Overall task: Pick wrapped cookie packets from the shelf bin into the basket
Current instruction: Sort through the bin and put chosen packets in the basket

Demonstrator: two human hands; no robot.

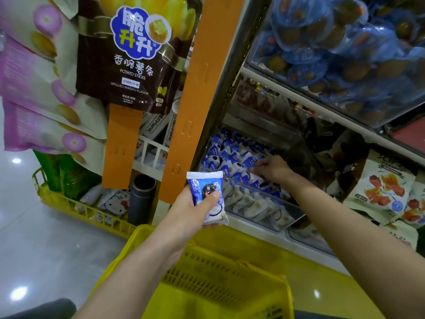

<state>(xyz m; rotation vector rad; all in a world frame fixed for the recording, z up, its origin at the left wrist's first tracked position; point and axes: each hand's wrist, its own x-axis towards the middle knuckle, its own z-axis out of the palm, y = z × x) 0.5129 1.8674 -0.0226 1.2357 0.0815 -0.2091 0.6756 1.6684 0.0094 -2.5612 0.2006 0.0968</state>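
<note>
Blue-white cookie packet (207, 192) held in left hand (190, 210) at centre, by far rim of yellow basket (218, 286); thumb pressed on front, other fingers curled behind, so clamped on it. Right hand (273, 169) is farther, to right, inside clear shelf bin (259, 192), fingers lying on heap of same pkts (232, 157); whether they pinch one, cannot tell. Basket nearest, under both forearms.

The basket (213, 293) sits below and before the shelf bin (264, 199), packets (232, 157) heaped in it.

Dim, soft wide-angle view; lamp glare spots the floor (34, 238).
</note>
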